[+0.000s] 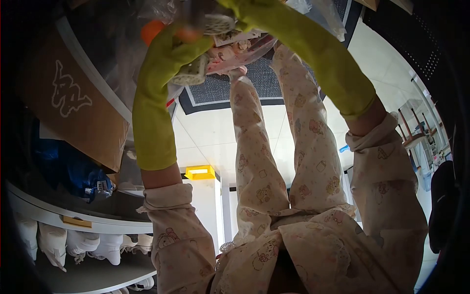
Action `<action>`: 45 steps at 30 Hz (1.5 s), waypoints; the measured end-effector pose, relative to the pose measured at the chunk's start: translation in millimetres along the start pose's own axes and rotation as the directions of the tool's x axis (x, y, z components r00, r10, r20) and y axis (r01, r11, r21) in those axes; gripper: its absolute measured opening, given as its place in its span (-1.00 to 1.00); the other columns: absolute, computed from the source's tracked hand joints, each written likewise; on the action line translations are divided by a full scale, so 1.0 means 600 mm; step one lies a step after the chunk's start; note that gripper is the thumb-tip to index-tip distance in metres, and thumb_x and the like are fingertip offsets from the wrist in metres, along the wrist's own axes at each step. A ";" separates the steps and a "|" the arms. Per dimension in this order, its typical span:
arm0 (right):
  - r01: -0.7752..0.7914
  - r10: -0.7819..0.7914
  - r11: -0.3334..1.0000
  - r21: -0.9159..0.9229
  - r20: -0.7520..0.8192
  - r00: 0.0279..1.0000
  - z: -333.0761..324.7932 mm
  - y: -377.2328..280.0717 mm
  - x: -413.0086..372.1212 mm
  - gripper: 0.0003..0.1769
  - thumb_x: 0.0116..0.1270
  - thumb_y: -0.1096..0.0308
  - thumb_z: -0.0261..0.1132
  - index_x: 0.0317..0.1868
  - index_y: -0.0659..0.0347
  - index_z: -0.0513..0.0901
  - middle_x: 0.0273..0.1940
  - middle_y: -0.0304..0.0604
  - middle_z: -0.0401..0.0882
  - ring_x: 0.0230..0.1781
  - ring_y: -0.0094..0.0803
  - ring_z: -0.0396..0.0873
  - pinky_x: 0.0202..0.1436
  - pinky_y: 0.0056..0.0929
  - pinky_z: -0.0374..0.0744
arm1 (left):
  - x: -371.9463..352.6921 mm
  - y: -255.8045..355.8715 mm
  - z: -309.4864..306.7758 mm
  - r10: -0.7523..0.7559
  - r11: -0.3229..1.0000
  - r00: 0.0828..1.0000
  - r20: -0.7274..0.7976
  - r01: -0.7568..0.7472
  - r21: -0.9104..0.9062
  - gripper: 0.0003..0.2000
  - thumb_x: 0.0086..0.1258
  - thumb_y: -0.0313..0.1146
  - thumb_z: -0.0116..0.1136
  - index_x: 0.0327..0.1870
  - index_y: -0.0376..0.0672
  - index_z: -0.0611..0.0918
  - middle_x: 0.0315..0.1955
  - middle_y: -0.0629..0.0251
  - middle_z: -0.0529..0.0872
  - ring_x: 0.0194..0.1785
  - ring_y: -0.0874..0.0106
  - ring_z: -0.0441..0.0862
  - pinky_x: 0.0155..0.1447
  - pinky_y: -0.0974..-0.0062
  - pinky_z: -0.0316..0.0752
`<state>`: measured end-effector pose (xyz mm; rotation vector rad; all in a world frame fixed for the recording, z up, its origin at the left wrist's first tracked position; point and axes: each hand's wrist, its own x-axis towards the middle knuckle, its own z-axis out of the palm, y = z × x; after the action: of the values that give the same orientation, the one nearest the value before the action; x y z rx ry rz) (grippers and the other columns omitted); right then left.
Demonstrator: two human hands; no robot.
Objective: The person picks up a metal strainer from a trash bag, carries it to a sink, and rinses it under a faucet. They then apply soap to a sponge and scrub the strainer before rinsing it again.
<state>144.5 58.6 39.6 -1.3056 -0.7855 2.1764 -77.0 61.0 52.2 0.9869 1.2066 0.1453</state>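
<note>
My left hand [178, 46], in a yellow-green rubber glove, is curled around a pale grey speckled piece [191, 73] whose kind I cannot make out. Close by, a similar speckled piece [219, 24] lies between both hands. A blurred dark and orange shape is above the left fingers. My right hand [247, 13], gloved alike, is at the top edge near that second piece; its fingers are partly cut off. Beside the left hand shows a round orange thing [152, 32]. Under the hands is a clear plastic bag [245, 55] with pinkish contents.
On the left, a brown cardboard box [81, 98] and a blue plastic package [73, 161] rest on a curved cabinet top [98, 215]. White shoes [105, 247] stand on the shelf below. A dark mat [210, 93] lies by my feet on the tiled floor [196, 132]. A stool [416, 139] stands right.
</note>
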 end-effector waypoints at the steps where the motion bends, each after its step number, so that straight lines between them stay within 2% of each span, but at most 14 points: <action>1: -0.043 0.045 0.996 0.072 -0.030 0.999 -0.005 0.004 0.005 -0.66 0.40 0.12 0.19 -0.10 0.25 0.64 -0.27 -0.25 0.68 -0.37 -0.49 0.60 -0.36 -0.50 0.56 | -0.012 0.004 0.001 0.003 1.000 1.000 0.000 -0.003 -0.002 -0.43 0.18 -0.11 0.34 0.17 -0.22 0.49 -0.30 0.29 0.65 -0.33 0.49 0.65 -0.24 0.52 0.54; 3: -0.123 0.143 0.968 0.220 -0.076 0.987 -0.015 0.014 0.024 -0.65 0.40 0.11 0.19 -0.10 0.24 0.64 -0.27 -0.24 0.67 -0.40 -0.50 0.60 -0.40 -0.53 0.56 | -0.030 0.005 0.002 -0.161 0.901 0.985 -0.056 0.124 -0.415 -0.55 0.33 -0.20 0.22 0.17 -0.20 0.49 -0.31 0.29 0.65 -0.34 0.57 0.62 -0.24 0.63 0.52; 10: -0.221 0.325 0.859 0.462 -0.160 0.932 -0.012 0.059 0.079 -0.64 0.37 0.10 0.23 -0.06 0.25 0.64 -0.28 -0.20 0.67 -0.36 -0.51 0.59 -0.35 -0.56 0.57 | -0.003 -0.058 0.036 0.043 0.761 0.978 0.202 0.100 -0.642 -0.81 0.49 -0.30 -0.01 -0.08 -0.18 0.57 -0.46 0.36 0.59 -0.47 0.61 0.52 -0.41 0.63 0.41; 15: -0.060 -0.037 0.969 -0.238 -0.387 0.921 -0.003 0.027 0.020 -0.68 0.40 0.21 0.18 -0.03 0.30 0.60 -0.23 -0.14 0.66 -0.25 -0.50 0.58 -0.15 -0.53 0.55 | -0.009 -0.085 0.044 0.043 0.592 0.991 -0.123 -0.125 -0.796 -0.83 0.43 -0.41 0.00 -0.05 -0.16 0.58 -0.19 0.31 0.68 -0.23 0.52 0.66 -0.16 0.56 0.60; 19: 0.543 -0.809 0.213 -0.813 0.165 0.564 0.032 0.032 -0.007 -0.72 0.30 0.34 0.18 -0.04 0.31 0.57 -0.13 0.00 0.58 -0.10 -0.11 0.55 0.02 -0.21 0.53 | -0.005 -0.065 0.060 -0.254 0.690 0.947 -0.197 0.034 -0.723 -0.81 0.42 -0.40 0.00 -0.03 -0.17 0.58 -0.15 0.30 0.67 -0.20 0.53 0.65 -0.15 0.57 0.59; 24: 0.645 -0.860 0.237 -0.726 0.152 0.487 0.034 0.068 0.031 -0.78 0.33 0.30 0.15 -0.16 0.28 0.58 -0.13 0.00 0.56 -0.14 -0.09 0.54 0.01 -0.21 0.52 | -0.003 -0.063 0.087 -0.082 0.773 0.957 -0.277 -0.114 -0.624 -0.77 0.41 -0.30 0.06 -0.01 -0.18 0.56 -0.26 0.29 0.70 -0.35 0.45 0.68 -0.27 0.53 0.62; 26: 0.254 -0.315 0.868 -0.427 -0.076 0.946 0.016 0.072 0.028 -0.72 0.42 0.23 0.09 -0.12 0.27 0.59 -0.16 0.00 0.55 -0.14 -0.20 0.54 -0.01 -0.35 0.51 | -0.006 -0.084 0.082 -0.144 0.672 0.948 -0.282 -0.115 -0.731 -0.74 0.41 -0.26 0.07 0.01 -0.19 0.55 -0.26 0.26 0.70 -0.36 0.42 0.69 -0.30 0.49 0.64; 27: 0.254 -0.316 0.868 -0.426 -0.080 0.945 0.013 0.061 0.021 -0.72 0.42 0.23 0.09 -0.12 0.27 0.59 -0.16 0.00 0.55 -0.14 -0.20 0.54 -0.01 -0.35 0.51 | -0.005 -0.094 0.078 -0.200 0.553 0.939 -0.278 -0.126 -0.823 -0.71 0.41 -0.22 0.07 0.03 -0.20 0.54 -0.25 0.22 0.70 -0.37 0.38 0.70 -0.34 0.45 0.66; 29: -0.415 0.289 0.849 -0.328 -0.370 0.883 0.009 0.039 0.009 -0.67 0.44 0.17 0.12 -0.04 0.28 0.58 -0.23 -0.08 0.58 -0.20 -0.34 0.54 -0.07 -0.49 0.50 | 0.002 -0.111 0.066 -0.166 0.529 0.964 -0.208 -0.091 -0.844 -0.68 0.42 -0.19 0.07 0.05 -0.21 0.53 -0.23 0.19 0.70 -0.34 0.36 0.71 -0.34 0.41 0.68; 32: 0.227 -0.162 0.959 0.172 -0.329 0.930 0.023 0.102 0.012 -0.65 0.40 0.20 0.20 0.02 0.30 0.56 -0.22 -0.19 0.60 -0.22 -0.46 0.53 -0.11 -0.54 0.51 | 0.007 -0.110 0.073 -0.206 0.431 0.972 -0.116 -0.016 -0.902 -0.63 0.40 -0.13 0.09 0.08 -0.20 0.51 -0.20 0.15 0.69 -0.30 0.31 0.72 -0.33 0.36 0.70; 36: 0.289 -0.329 0.943 -0.165 -0.329 0.885 0.056 0.064 0.014 -0.70 0.42 0.30 0.17 0.05 0.30 0.54 -0.18 -0.28 0.59 -0.19 -0.57 0.50 -0.12 -0.59 0.51 | -0.001 -0.070 0.109 -0.054 0.231 0.998 0.040 0.052 -0.972 -0.56 0.38 -0.04 0.08 0.11 -0.18 0.48 -0.19 0.09 0.68 -0.30 0.27 0.72 -0.36 0.23 0.72; 38: 0.249 -0.177 0.936 0.249 -0.277 0.945 0.032 0.108 0.057 -0.72 0.44 0.33 0.14 0.06 0.30 0.54 -0.15 -0.29 0.59 -0.18 -0.59 0.50 -0.10 -0.62 0.51 | -0.014 -0.067 0.117 -0.040 0.258 0.999 0.005 0.015 -0.966 -0.57 0.39 -0.06 0.08 0.11 -0.21 0.49 -0.18 0.08 0.68 -0.31 0.26 0.72 -0.33 0.25 0.72; 43: 0.212 -0.132 0.955 0.206 -0.344 0.929 -0.007 0.147 0.077 -0.74 0.44 0.35 0.12 0.04 0.30 0.55 -0.17 -0.30 0.60 -0.20 -0.58 0.52 -0.08 -0.58 0.53 | -0.021 -0.093 0.101 0.035 0.133 0.997 0.075 0.069 -0.989 -0.54 0.37 -0.04 0.10 0.10 -0.25 0.50 -0.16 0.08 0.66 -0.24 0.23 0.71 -0.24 0.24 0.72; 45: 0.428 -0.332 0.875 0.225 -0.364 0.870 0.012 0.156 0.080 -0.73 0.44 0.33 0.12 0.04 0.29 0.56 -0.19 -0.32 0.61 -0.22 -0.54 0.54 -0.11 -0.52 0.54 | -0.022 -0.104 0.104 -0.033 0.422 0.992 -0.118 -0.093 -0.902 -0.54 0.39 -0.01 0.06 0.07 -0.23 0.50 -0.17 0.08 0.65 -0.16 0.22 0.68 -0.19 0.23 0.71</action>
<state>107.1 21.0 -51.5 -1.1792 -0.5090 1.6389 -55.0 -18.5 18.8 -0.0021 0.9772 0.8268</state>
